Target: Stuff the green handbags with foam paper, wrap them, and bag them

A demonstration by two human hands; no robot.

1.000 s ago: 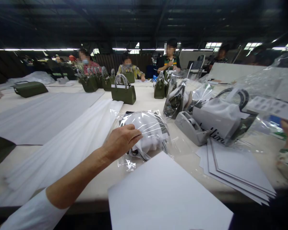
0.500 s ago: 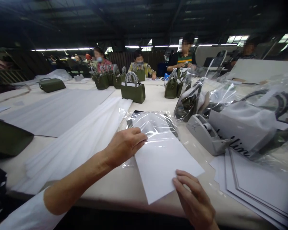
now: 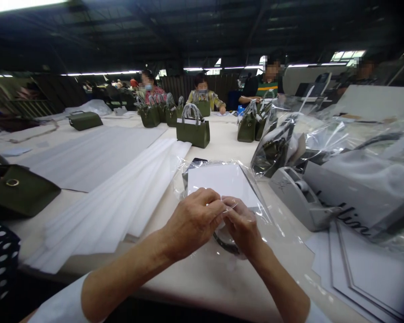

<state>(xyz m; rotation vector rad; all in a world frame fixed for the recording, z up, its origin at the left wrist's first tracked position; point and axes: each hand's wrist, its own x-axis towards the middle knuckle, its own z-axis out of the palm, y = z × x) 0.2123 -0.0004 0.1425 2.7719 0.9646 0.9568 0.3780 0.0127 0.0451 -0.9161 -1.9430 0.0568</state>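
Pinching clear, glossy, rectangular plastic bag (image 3: 263,202) on long cream tabletop (image 3: 202,280) at 12 o'clock, left hand (image 3: 202,214) meeting right hand (image 3: 243,224), presumably steadying film over white rectangular card (image 3: 216,176).

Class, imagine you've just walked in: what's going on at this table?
A person's left hand and right hand meet at a clear plastic bag, pinching it. Under the plastic lies a white card, and a dark handle shows just below the hands. A grey tape dispenser stands to the right; overlapping white sheets lie to the left.
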